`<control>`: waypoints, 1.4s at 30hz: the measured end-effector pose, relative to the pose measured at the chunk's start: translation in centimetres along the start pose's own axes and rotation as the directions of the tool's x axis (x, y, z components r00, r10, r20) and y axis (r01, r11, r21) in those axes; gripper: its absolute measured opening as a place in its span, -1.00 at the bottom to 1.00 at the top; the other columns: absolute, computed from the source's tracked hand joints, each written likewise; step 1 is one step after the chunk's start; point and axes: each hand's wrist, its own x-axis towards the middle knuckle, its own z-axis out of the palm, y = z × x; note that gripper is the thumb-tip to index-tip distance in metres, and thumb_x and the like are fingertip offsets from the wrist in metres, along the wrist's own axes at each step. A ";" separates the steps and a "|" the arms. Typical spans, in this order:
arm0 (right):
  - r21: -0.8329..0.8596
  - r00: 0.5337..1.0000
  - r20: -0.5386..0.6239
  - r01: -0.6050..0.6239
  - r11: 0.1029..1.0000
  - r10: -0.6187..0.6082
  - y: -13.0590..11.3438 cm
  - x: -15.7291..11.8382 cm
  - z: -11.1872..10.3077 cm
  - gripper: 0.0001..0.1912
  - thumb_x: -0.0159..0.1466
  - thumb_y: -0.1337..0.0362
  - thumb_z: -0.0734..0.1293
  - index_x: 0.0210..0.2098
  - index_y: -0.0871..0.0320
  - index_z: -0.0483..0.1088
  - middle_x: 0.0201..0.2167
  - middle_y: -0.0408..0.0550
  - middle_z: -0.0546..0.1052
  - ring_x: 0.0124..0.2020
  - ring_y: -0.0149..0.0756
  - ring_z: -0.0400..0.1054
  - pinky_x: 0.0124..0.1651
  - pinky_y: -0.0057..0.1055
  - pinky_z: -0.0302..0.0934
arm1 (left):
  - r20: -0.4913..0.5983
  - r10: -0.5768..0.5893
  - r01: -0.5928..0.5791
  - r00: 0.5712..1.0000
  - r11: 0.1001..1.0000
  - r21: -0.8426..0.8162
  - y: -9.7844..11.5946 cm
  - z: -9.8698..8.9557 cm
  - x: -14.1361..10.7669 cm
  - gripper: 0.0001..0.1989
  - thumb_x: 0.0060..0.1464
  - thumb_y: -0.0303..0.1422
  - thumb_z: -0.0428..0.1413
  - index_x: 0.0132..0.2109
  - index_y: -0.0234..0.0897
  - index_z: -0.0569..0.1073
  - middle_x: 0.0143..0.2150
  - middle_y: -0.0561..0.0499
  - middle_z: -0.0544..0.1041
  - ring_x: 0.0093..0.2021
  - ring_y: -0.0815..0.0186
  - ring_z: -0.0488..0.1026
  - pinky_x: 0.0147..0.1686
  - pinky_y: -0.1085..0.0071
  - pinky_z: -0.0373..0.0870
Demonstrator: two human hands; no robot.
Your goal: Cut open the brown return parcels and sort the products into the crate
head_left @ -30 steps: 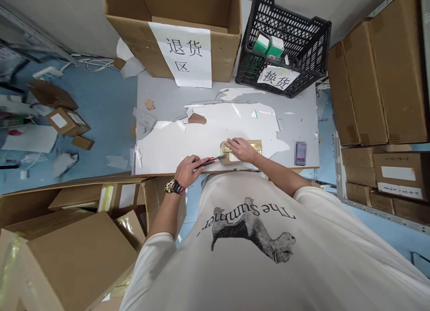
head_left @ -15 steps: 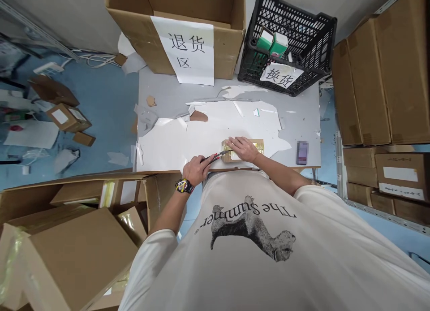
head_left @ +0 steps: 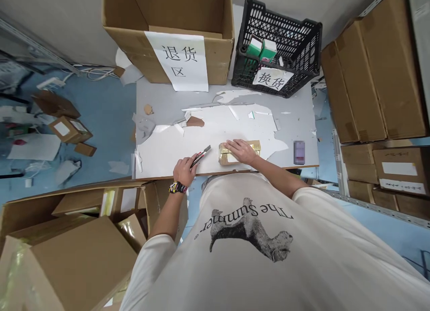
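Note:
My left hand (head_left: 184, 170) is closed around a utility knife (head_left: 200, 156) with black and red on its handle, above the table's front part. The knife tip points up and right, apart from the box. A small cardboard box (head_left: 255, 146), wrapped in shiny yellowish tape and bearing a white label, lies near the table's front edge. My right hand (head_left: 242, 151) rests across its top with fingers stretched out, covering part of the label.
A large open carton (head_left: 215, 55) and a black plastic crate (head_left: 242, 71) with green-white boxes stand at the back of the table (head_left: 295, 109). A phone (head_left: 299, 153) lies at right. Paper scraps litter the tabletop. Left below is a big carton (head_left: 157, 203) filled with boxes; stacked cartons (head_left: 389, 73) stand right.
My left hand has drawn the utility knife away from the small box, to the left. My right hand stays on the box. The whole view has shifted slightly.

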 end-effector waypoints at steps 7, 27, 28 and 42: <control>0.014 0.974 -0.096 -0.206 0.978 0.206 1.8 -3.7 -1.9 -0.43 0.63 0.29 0.17 0.52 0.11 0.52 0.39 0.17 0.65 0.33 0.20 0.43 0.50 0.24 0.24 | 0.023 -0.227 0.228 0.974 0.972 -0.061 -0.8 3.9 2.1 -0.41 0.46 -0.21 0.13 0.52 -0.24 0.51 0.21 -0.33 0.63 0.21 -0.21 0.50 0.31 -0.06 0.40; 0.246 0.773 -0.322 -0.490 0.836 0.547 2.9 -5.3 -1.1 -0.70 0.67 0.17 0.23 0.11 0.08 0.59 -0.04 0.16 0.62 0.06 0.10 0.44 0.22 0.02 0.37 | -0.042 0.423 -0.419 0.905 0.871 -0.257 11.8 1.2 6.6 -0.63 0.51 -0.16 0.13 0.31 -0.12 0.60 0.19 -0.19 0.70 0.27 -0.07 0.58 0.36 -0.11 0.45; 0.216 0.848 -0.248 -0.423 0.880 0.469 2.5 -5.5 -1.1 -0.69 0.67 0.15 0.24 0.14 0.08 0.60 -0.04 0.16 0.64 0.08 0.10 0.45 0.25 0.02 0.35 | 0.041 0.486 -0.464 0.873 0.855 -0.231 12.5 0.7 7.1 -0.55 0.47 -0.13 0.20 0.38 -0.12 0.57 0.26 -0.20 0.68 0.34 -0.09 0.55 0.40 -0.12 0.42; -0.008 0.966 0.080 -0.245 0.969 0.245 -2.0 -8.8 -2.0 -0.61 0.57 0.47 0.23 0.11 0.04 0.66 0.03 0.14 0.68 0.04 0.04 0.45 0.25 -0.06 0.30 | 0.354 0.674 -0.677 0.649 0.723 -0.136 12.1 -3.3 9.6 -0.76 0.47 -0.34 0.14 0.18 -0.09 0.60 0.31 -0.21 0.64 0.60 -0.10 0.32 0.63 -0.26 0.16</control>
